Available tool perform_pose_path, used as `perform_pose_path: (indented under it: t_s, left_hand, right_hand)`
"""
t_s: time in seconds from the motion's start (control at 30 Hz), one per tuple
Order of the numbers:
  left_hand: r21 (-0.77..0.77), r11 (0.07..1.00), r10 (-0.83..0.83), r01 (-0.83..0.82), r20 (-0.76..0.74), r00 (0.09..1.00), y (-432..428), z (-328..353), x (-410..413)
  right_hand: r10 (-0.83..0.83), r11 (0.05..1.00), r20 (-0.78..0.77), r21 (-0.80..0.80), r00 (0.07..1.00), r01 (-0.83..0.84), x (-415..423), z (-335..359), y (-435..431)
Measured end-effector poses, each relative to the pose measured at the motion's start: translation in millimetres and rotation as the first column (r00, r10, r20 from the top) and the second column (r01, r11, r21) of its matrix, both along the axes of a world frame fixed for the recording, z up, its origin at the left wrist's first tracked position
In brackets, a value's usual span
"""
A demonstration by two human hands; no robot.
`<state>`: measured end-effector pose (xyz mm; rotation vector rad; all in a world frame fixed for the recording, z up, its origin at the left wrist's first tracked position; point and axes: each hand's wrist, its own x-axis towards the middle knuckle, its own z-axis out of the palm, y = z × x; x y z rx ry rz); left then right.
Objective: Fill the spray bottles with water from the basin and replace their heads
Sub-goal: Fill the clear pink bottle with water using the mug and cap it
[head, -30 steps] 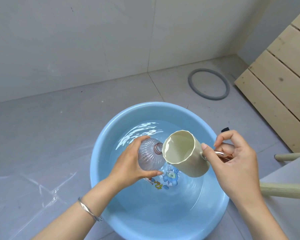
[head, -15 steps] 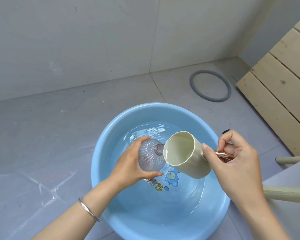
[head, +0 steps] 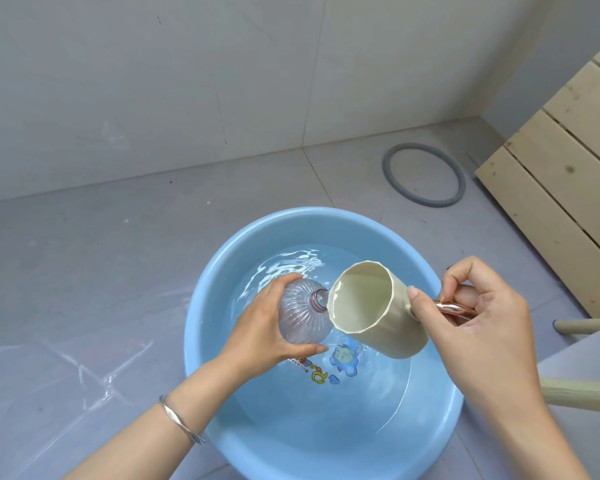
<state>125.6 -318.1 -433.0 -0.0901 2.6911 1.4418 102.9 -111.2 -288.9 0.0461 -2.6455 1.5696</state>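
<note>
Left hand [head: 265,329] grips the clear bottle [head: 300,315], hiding its lower body; right hand [head: 478,327] pinches the tilted cup [head: 374,317] by its handle.

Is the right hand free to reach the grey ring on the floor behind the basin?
Probably not yet: the right hand grips the cup by its handle, tipped at the bottle mouth. The ring itself lies uncovered beyond the basin.

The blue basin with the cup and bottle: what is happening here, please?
A person's left hand holds a clear ribbed plastic bottle, tilted, above the water in the round light-blue plastic basin. The right hand grips the copper-coloured handle of a cream faceted cup and tips its rim to the bottle's open neck. The bottle has no spray head on.
</note>
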Motion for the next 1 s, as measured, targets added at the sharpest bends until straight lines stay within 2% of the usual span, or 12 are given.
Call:
perform_pose_path:
  t_s: [1.0]
  left_hand:
    - [-0.006,1.000,-0.009,0.009,-0.001,1.000,0.0,1.8,3.0]
  right_hand:
    - [0.072,0.935,-0.074,0.353,0.995,-0.042,-4.9,13.6,-5.1]
